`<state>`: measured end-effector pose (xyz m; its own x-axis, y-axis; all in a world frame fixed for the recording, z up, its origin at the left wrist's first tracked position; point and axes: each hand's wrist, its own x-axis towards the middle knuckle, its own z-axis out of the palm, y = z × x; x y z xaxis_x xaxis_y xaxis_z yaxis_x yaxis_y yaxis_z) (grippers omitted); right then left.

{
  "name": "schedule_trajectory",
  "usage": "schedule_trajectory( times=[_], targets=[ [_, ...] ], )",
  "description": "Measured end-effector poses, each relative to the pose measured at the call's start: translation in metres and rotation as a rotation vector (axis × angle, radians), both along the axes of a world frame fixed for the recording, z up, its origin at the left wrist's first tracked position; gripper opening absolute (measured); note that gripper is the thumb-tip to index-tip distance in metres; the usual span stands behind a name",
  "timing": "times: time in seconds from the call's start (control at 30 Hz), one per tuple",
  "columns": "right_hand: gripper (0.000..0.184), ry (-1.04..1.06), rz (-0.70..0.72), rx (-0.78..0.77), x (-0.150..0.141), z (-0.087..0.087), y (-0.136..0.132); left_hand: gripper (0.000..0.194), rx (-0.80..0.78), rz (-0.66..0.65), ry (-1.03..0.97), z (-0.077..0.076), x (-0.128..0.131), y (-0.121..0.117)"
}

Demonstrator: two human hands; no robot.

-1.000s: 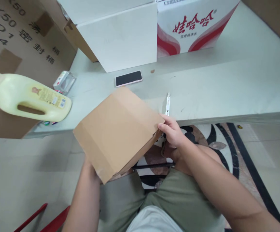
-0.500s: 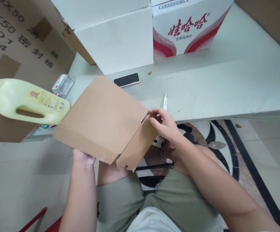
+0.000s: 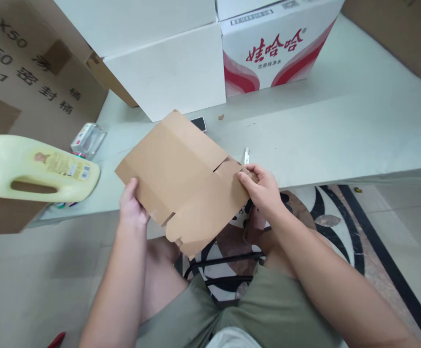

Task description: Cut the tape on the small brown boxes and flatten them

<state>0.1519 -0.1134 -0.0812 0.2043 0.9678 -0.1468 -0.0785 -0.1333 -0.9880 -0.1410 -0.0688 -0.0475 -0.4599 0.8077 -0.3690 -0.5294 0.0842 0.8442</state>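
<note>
I hold a flat brown cardboard box blank [image 3: 181, 174] in front of me, above the near edge of the pale table [image 3: 341, 130]. My left hand [image 3: 132, 208] grips its lower left edge, thumb on top. My right hand [image 3: 263, 188] pinches the right-hand flap between thumb and fingers. The blank is tilted, with its flaps spread out toward my lap.
A pale yellow jug [image 3: 32, 166] lies on its side at the left. A phone [image 3: 199, 123] peeks from behind the cardboard, and a white utility knife [image 3: 246, 155] lies near my right hand. White cartons [image 3: 167, 67], a red-printed carton [image 3: 276, 48] and a brown carton [image 3: 22, 72] stand behind.
The cardboard went from a folded shape to a flat opened sheet and moved up over the phone. My left hand came out from under it to grip the left edge.
</note>
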Motion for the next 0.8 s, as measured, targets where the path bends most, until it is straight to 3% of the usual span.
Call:
schedule_trajectory(
  times=[0.13,0.23,0.33,0.4,0.5,0.63,0.8],
  targets=[
    [0.050,0.258,-0.021,0.027,-0.011,-0.007,0.006,0.019,0.046,-0.043,-0.037,-0.021,-0.008,0.030],
    [0.054,0.265,0.080,-0.052,-0.022,-0.014,0.007,0.015,0.087,-0.113,-0.062,-0.036,-0.011,0.040],
    [0.058,0.260,0.072,-0.177,-0.030,-0.019,0.005,0.019,0.133,-0.168,-0.072,-0.042,-0.008,0.046],
    [0.059,0.299,0.035,-0.201,-0.034,-0.019,0.005,0.021,0.133,-0.160,-0.114,-0.040,-0.007,0.051],
    [0.058,0.356,-0.024,-0.137,-0.038,-0.013,0.006,0.040,0.135,-0.160,-0.225,-0.033,-0.009,0.055],
    [0.061,0.431,-0.230,-0.040,-0.033,-0.002,0.000,0.050,0.072,-0.134,-0.330,-0.020,-0.018,0.052],
    [0.057,0.370,-0.566,0.033,0.023,0.016,-0.026,0.047,0.056,-0.145,-0.387,-0.007,-0.016,0.043]
  ],
)
